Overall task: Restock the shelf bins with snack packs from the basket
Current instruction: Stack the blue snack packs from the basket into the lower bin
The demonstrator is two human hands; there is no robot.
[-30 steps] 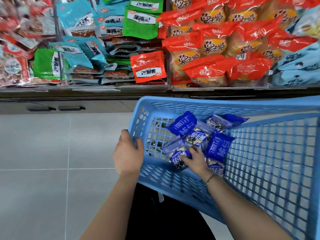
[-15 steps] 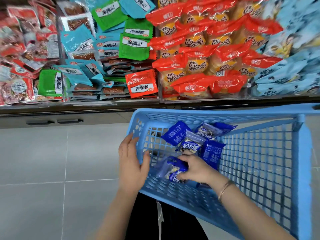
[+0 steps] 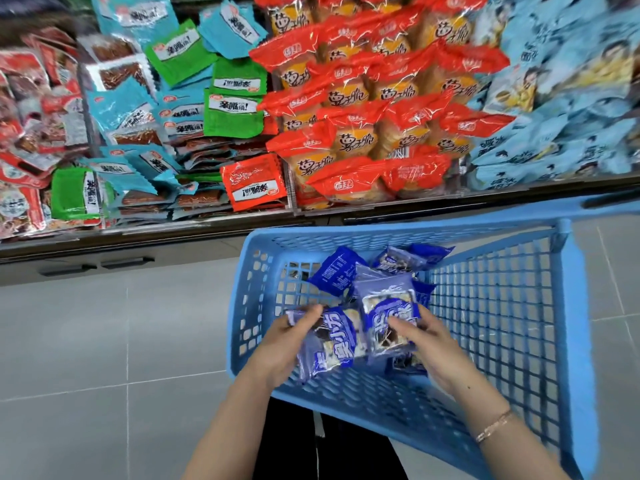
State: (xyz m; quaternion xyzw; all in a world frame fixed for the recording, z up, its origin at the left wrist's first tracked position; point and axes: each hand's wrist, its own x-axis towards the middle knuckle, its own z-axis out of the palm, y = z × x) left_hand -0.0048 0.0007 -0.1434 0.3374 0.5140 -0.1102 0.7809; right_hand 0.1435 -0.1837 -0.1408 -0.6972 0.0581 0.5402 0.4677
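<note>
The left hand and the right hand are both down inside the blue basket, each holding one blue snack pack; the left fingers curl round the edge of the left pack, and the right fingers pinch the right pack, which lies just beside the first and touches it. More loose packs lie against the far wall of the basket; the step in hand looks like gathering a load to carry up to the shelf.

To do it well, grip each wrapper by its sealed edge rather than squeezing the middle, since the contents look brittle; draw the two packs apart before lifting so neither drags the other out. Neither hand steadies the basket, so lift straight up and clear of the mesh wall without nudging it.

The bins in view hold orange packs, green packs and pale blue packs; the right side is blurred, so I cannot tell whether a matching bin is there; find it before reaching.
</note>
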